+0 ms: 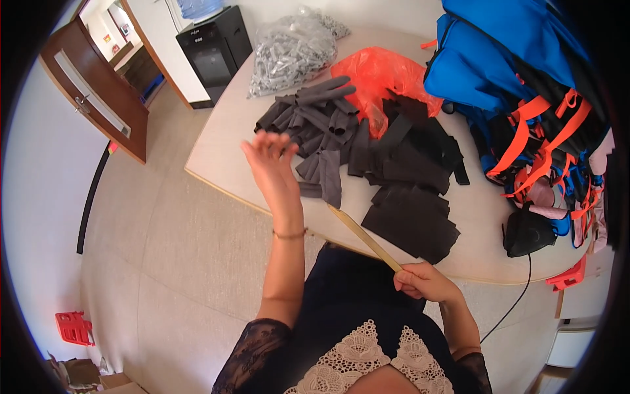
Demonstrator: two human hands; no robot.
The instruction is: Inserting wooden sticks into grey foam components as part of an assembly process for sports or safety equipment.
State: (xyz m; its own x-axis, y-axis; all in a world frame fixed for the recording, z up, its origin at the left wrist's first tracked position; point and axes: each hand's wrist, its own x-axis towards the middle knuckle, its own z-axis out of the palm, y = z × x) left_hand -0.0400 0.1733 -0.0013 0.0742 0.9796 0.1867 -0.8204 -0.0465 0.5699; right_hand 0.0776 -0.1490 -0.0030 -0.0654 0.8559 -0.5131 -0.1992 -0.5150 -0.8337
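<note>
My right hand (426,282) is closed around one end of a flat, yellowish stick (364,237), like a bamboo strip with a slanted tip. The tip points up and left, close to a grey fabric piece (330,176) at the near end of a heap. My left hand (272,169) is raised by the table's left edge with its fingers spread, holding nothing. Just beyond it lies a heap of rolled dark grey fabric tubes (314,117). Right of the stick are flat stacked black fabric pieces (412,220), with more black pieces (413,157) behind them.
The pale table (226,141) has a rounded edge. A clear bag of small grey parts (292,52) and a red plastic bag (387,75) stand at the back. Blue backpacks (499,59) with orange straps fill the right. A black corded object (527,231) sits near the right edge.
</note>
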